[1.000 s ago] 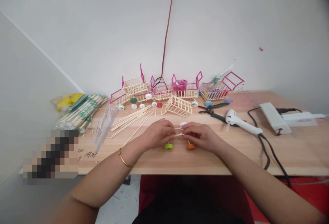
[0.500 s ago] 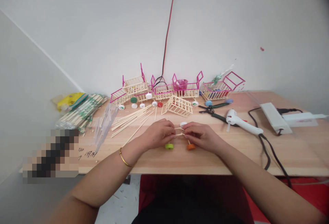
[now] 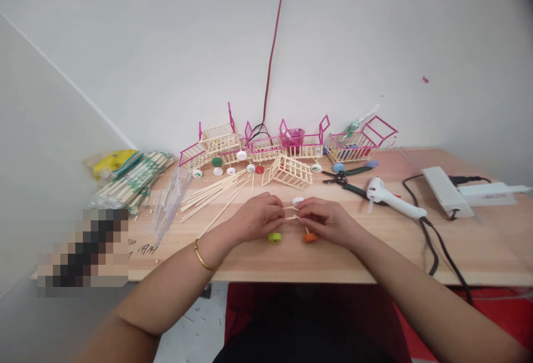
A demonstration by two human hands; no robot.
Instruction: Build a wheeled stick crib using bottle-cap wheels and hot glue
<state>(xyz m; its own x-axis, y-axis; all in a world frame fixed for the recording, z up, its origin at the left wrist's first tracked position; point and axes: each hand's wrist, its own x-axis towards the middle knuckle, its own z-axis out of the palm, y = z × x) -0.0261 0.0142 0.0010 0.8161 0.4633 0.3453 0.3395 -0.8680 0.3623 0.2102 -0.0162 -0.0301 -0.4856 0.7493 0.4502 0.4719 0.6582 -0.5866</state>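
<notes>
Both hands meet over the front middle of the table, fingers closed on a small frame of wooden sticks (image 3: 291, 218) with bottle-cap wheels. My left hand (image 3: 259, 217) pinches its left side, and my right hand (image 3: 327, 220) pinches the right. A lime-green cap (image 3: 275, 237) shows below the left fingers, an orange cap (image 3: 309, 238) below the right ones. One white cap (image 3: 297, 202) sits at the far side beside the right fingertips. Much of the frame is hidden behind the fingers. Just beyond lies an unpainted stick frame (image 3: 291, 171).
Stick carts with magenta edges (image 3: 266, 149) line the wall. Loose sticks (image 3: 212, 195) and bagged sticks (image 3: 133, 180) lie left. To the right are pliers (image 3: 345, 181), a white glue gun (image 3: 393, 199) with its cable, and a white power strip (image 3: 447, 191). A magenta-stained cup (image 3: 295, 137) stands at the back.
</notes>
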